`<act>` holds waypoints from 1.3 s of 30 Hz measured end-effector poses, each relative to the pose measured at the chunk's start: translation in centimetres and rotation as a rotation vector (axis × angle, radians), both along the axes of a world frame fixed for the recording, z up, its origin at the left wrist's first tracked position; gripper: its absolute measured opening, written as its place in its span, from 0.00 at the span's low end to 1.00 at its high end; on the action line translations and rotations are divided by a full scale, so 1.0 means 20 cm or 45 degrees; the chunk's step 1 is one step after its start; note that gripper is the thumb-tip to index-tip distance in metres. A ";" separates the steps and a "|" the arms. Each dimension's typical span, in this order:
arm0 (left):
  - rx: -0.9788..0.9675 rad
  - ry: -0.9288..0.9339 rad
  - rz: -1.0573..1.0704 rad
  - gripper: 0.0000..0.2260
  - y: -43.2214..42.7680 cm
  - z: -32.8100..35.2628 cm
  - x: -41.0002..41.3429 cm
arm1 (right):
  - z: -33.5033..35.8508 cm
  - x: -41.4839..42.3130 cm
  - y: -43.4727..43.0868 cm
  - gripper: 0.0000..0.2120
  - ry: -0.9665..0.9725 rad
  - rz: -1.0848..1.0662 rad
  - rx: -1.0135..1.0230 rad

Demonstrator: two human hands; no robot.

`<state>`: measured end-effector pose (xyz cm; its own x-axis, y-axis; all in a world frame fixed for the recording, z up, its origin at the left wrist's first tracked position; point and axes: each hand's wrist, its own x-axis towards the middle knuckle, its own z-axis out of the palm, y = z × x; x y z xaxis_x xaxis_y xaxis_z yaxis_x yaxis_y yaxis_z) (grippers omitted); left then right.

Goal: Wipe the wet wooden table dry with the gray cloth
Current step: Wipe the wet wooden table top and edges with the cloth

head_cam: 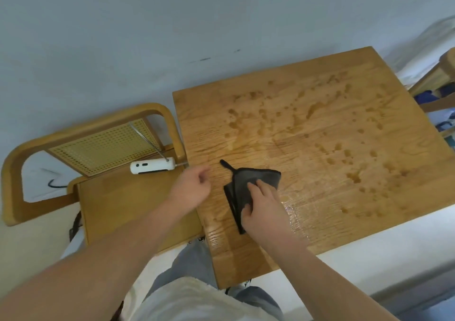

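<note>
The wooden table (320, 163) carries many dark water drops and streaks across its middle and far right. A dark gray cloth (242, 182) lies folded near the table's left front, with a thin loop sticking out toward the far left. My right hand (264, 206) lies flat on the cloth's near right part, fingers spread and pressing it down. My left hand (193, 189) hovers at the table's left edge, just left of the cloth, fingers loosely curled and holding nothing.
A wooden chair (103, 192) with a woven cane back stands against the table's left side. A white handheld device (152, 167) with a metal rod lies on its seat. Another wooden chair (440, 79) shows at the far right.
</note>
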<state>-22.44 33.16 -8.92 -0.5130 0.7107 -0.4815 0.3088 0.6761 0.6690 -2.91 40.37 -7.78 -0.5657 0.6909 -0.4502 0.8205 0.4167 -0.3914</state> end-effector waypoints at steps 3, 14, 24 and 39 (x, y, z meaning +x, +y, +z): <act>-0.113 0.266 -0.378 0.26 0.05 0.00 -0.22 | -0.10 -0.13 -0.04 0.34 -0.195 0.089 -0.004; -0.534 0.602 -1.017 0.56 0.41 -0.07 -0.71 | -0.21 -0.38 0.45 0.34 -0.414 -0.063 0.023; -0.468 0.742 -1.015 0.55 0.38 -0.12 -0.74 | -0.31 -0.48 0.25 0.32 -0.220 0.397 0.223; -0.428 0.641 -0.810 0.70 0.37 -0.21 -0.83 | -0.39 -0.67 0.29 0.32 -0.122 0.296 0.384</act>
